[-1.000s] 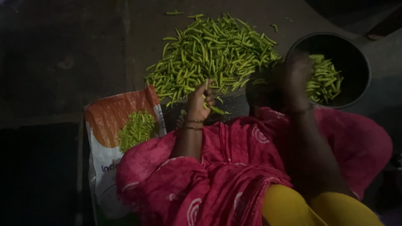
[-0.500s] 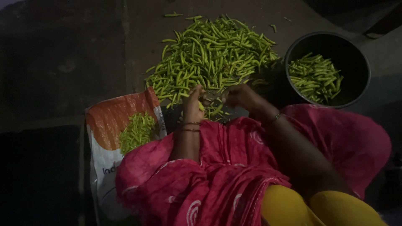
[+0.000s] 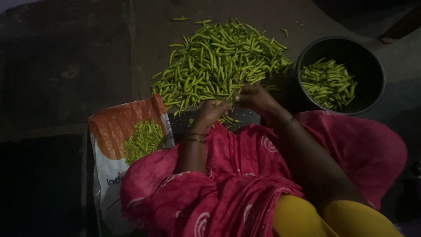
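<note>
Head view, dim light, person seated on a dark floor (image 3: 79,66), pink patterned cloth (image 3: 237,184) over the lap, yellow garment (image 3: 315,219) at bottom edge.

Left hand (image 3: 209,115) sits at the near edge of the big pile of green chillies (image 3: 219,61), fingers curled in, pinching what looks like one green chilli (image 3: 218,103) at the fingertips. Thin bangles (image 3: 196,137) on that wrist.

Right hand (image 3: 256,97) is just beside the left, fingers bent and closed toward the same spot. The two hands' fingertips nearly meet; cannot tell whether the right one actually grips the same chilli or only touches it, too dark and small. Bracelet (image 3: 290,120) on the right wrist.

Pile spreads on the floor ahead of both hands, a few stray chillies (image 3: 182,18) lie apart at its far side. A few more lie just under the hands by the cloth edge.

Round dark bucket (image 3: 377,74) stands right of the pile, near the right forearm, partly filled with green chillies.

To the left of the person's knee, an orange and white sack (image 3: 109,131) lies flat on the floor with a small heap of green bits (image 3: 142,139) on it, well apart from the hands.
</note>
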A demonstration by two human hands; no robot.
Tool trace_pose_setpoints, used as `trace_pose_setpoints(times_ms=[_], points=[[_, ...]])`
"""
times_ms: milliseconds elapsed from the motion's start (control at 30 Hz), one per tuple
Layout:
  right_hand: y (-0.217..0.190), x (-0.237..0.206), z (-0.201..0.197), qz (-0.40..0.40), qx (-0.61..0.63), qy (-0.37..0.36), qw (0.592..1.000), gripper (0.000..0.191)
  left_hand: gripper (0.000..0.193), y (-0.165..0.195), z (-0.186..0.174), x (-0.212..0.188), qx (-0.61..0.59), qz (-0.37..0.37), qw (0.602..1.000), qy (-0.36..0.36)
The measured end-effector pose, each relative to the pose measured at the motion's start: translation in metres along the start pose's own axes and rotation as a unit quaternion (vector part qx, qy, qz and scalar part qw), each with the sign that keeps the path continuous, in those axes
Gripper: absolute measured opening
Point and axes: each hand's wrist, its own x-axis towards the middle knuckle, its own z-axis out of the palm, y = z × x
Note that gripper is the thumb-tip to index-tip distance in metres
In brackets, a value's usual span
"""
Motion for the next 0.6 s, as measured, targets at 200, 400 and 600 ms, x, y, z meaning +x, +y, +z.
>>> trace_pose_setpoints(times_ms=[200,400,600], points=[[0.012,0.000,0.017,-0.262,-0.324,0.127,0.900,0.005,0.021,-0.019,0.010,0.010,-0.127,-0.033,0.991,0.017],[0.035,0.004,0.017,-0.344,-0.511,0.255,0.745,0.014,0.020,-0.043,0.030,0.025,-0.194,-0.039,0.979,0.040],[0.031,0.019,-0.011,-0.229,-0.311,0.077,0.919,0.029,0.019,-0.054,0.024,0.036,-0.222,-0.034,0.971,0.076]])
